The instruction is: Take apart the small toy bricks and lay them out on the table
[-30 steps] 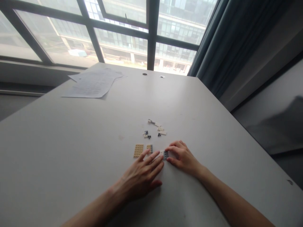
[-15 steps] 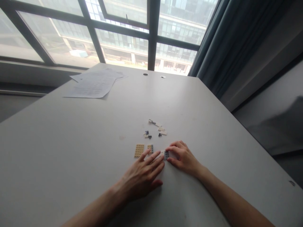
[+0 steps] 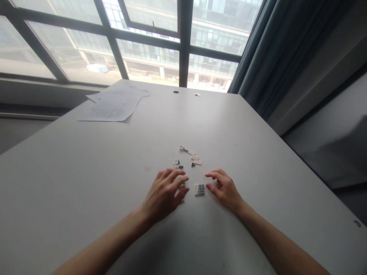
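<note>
A white plate and a grey plate lie side by side as one small studded block (image 3: 199, 190) on the table. Just to its right hovers my right hand (image 3: 223, 189), thumb and fingers apart with nothing between them. My left hand (image 3: 166, 193) is left of the block, fingers curved and thumb spread away from them. Partly under its fingers shows a small tan-and-grey studded piece (image 3: 183, 184); whether the hand touches it I cannot tell. The larger tan plate is mostly hidden behind this hand.
Beyond the hands lie several loose bricks: a white plate (image 3: 197, 162), a small black piece (image 3: 193, 165), a dark-and-white cluster (image 3: 177, 163) and a long white piece with a grey joint (image 3: 187, 150). Printed papers (image 3: 111, 107) rest at the far left of the white table (image 3: 243, 141).
My left hand has moved left off the white-and-grey block, over the tan pieces. My right hand has let go of the block and drawn slightly right, and the block is now uncovered.
</note>
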Available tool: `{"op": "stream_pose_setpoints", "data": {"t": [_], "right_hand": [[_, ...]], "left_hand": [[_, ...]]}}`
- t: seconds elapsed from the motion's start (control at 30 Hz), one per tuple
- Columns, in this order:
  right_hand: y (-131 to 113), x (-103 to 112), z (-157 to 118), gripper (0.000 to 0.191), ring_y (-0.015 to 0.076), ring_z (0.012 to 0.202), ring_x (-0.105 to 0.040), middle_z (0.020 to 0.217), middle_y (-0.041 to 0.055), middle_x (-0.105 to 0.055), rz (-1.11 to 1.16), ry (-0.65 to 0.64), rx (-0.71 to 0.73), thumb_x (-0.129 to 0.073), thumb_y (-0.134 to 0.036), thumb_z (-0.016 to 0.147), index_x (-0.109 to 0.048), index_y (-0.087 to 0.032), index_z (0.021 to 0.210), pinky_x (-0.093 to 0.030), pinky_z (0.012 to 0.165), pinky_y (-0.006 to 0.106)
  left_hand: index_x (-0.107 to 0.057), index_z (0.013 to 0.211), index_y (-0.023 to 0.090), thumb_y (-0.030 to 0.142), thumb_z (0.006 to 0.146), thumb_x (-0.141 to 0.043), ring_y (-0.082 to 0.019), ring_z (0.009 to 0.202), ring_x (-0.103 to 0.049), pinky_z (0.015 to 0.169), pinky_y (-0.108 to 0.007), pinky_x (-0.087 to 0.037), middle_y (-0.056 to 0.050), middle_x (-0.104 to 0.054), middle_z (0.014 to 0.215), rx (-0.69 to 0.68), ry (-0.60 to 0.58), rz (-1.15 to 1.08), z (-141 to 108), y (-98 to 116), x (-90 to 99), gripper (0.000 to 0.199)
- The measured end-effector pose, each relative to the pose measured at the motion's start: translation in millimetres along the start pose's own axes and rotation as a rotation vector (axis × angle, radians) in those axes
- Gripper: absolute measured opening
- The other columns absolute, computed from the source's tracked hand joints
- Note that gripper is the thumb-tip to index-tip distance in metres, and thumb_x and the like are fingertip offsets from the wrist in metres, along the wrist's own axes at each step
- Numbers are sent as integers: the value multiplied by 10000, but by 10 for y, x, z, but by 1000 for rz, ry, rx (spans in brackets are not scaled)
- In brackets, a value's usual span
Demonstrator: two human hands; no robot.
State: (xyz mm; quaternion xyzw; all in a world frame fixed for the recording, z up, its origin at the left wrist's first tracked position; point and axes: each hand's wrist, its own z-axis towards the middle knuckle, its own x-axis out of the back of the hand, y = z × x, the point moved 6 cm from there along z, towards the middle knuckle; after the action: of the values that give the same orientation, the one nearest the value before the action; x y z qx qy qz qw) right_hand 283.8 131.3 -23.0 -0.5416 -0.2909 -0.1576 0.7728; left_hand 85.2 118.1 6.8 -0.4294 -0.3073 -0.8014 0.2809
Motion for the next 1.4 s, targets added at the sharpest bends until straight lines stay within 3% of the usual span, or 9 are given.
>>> {"op": "stream_pose_setpoints", "data": {"t": [0.13,0.3,0.53,0.83,1.0,1.13,1.23,1.4], "right_hand": [[2,-11,2,213,198,902,-564,1025,65,-597,14,6,-7,-603,-225,824,-638,-224,1033,-483,769,327],[4,-19,-1,216,210,948,-555,1027,66,-597,-6,18,1,-603,-222,822,-642,-225,1034,-473,814,339],[19,-36,-11,218,209,954,-550,1029,66,-595,-1,10,-5,-601,-206,821,-644,-225,1034,-468,828,336],[21,-38,2,210,201,926,-553,1012,67,-594,4,21,6,-605,-208,819,-650,-213,1024,-466,811,326],[53,-19,9,211,181,853,-561,1011,62,-596,46,31,-5,-607,-215,814,-656,-214,1019,-470,746,306],[52,36,28,196,161,765,-560,927,49,-611,219,100,-92,-628,-289,816,-661,-200,987,-459,679,288],[-43,-45,37,244,139,658,-548,760,21,-609,499,63,-208,-635,-381,818,-668,-176,945,-454,617,272],[-335,-312,17,226,124,606,-562,678,12,-636,760,-86,-271,-706,-366,761,-688,-156,842,-463,610,264]], "left_hand": [[-622,1081,214,262,884,-545,-231,938,-526,809,-392,-413,-65,-634,1004,90,-56,91,405,-293,-91,217],[-649,1066,251,196,875,-532,-234,934,-508,790,-376,-387,-72,-608,990,25,-171,202,864,-383,-338,231],[-690,810,202,194,865,-537,-231,911,-492,779,-366,-353,-80,-604,925,-57,-236,230,1032,-351,-487,163],[-629,848,168,185,860,-554,-223,873,-522,742,-343,-355,-71,-642,889,-64,-224,221,1009,-366,-512,78],[-614,798,183,179,882,-534,-197,841,-530,751,-330,-358,-37,-663,845,-76,-167,193,932,-310,-349,116],[-614,846,194,232,931,-485,-180,890,-518,810,-335,-354,-33,-668,934,-135,31,139,661,-91,-25,159],[-622,872,210,230,907,-537,-167,859,-521,791,-327,-359,-24,-670,920,-227,206,59,361,117,194,94],[-619,938,218,183,874,-571,-170,869,-545,794,-325,-395,-28,-673,918,-234,269,-12,38,217,273,87]]}}
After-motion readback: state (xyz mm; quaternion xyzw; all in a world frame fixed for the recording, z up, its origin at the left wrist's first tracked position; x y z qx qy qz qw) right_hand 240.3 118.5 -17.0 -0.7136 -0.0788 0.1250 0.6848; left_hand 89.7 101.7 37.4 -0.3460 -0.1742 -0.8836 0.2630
